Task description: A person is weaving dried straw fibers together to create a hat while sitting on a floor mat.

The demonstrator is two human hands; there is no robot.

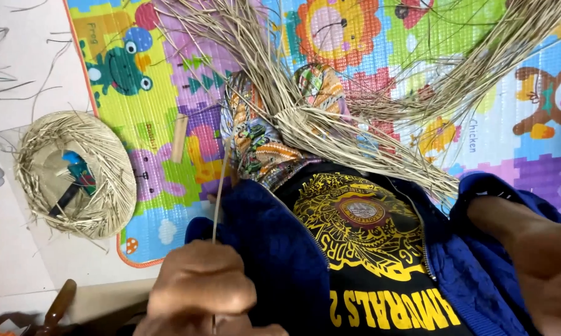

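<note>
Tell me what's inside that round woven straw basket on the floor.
Inside the straw basket lies a dark-handled tool with blue and green bits at its top. Their exact kind is unclear; the basket's rim hides nothing else visible.

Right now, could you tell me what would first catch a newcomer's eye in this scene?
The big fan of pale straw strands spreads across the middle, over a bright cartoon play mat. At the left lies a round woven straw piece with small tools in its hollow. At the bottom, the left hand pinches a single upright straw, while the right hand sits at the lower right edge beside a blue jacket.
</note>
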